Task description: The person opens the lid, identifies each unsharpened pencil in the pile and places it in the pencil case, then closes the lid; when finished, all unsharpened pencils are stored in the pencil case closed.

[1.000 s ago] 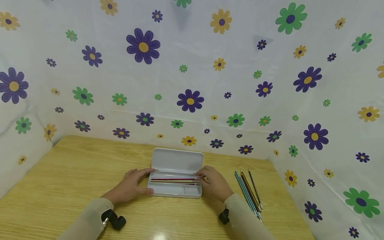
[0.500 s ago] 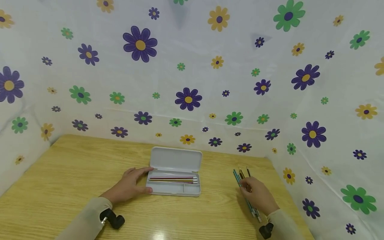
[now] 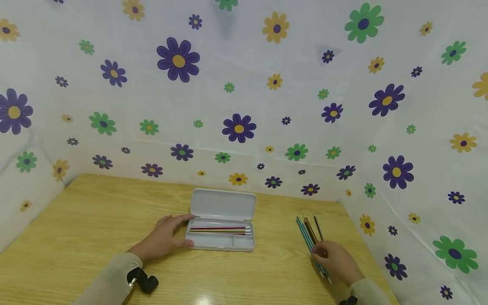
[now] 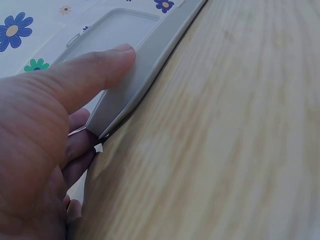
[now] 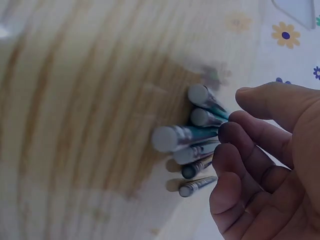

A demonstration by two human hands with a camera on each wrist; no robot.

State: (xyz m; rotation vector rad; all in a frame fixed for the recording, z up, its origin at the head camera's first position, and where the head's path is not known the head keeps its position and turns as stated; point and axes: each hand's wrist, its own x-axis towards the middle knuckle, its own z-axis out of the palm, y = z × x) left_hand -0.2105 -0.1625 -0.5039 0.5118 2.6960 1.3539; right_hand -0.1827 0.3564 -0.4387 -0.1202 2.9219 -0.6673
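A white pencil case [image 3: 213,241] lies with its lid raised on the wooden table in the head view. Several pencils [image 3: 219,230], red and gold, lie in its long compartment. My left hand [image 3: 162,240] holds the case's left end, thumb [image 4: 112,67] on the front side and fingers at the back corner. To the right, a loose bundle of teal, brown and dark pencils [image 3: 305,235] lies on the table. Over its near part is my right hand [image 3: 335,259], fingers loosely bent and the thumb apart from them. Eraser ends [image 5: 167,138] stick out past those fingertips in the right wrist view.
The wooden table [image 3: 114,212] meets a white flower-printed sheet [image 3: 213,106] behind and at both sides. Bare tabletop [image 3: 272,254] lies between the case and the loose pencils. The case's small right compartment [image 3: 244,241] is beside a divider.
My right hand has left the case's right end, reached the loose pencils, then slid nearer along them to their eraser ends. My left hand has stayed on the case.
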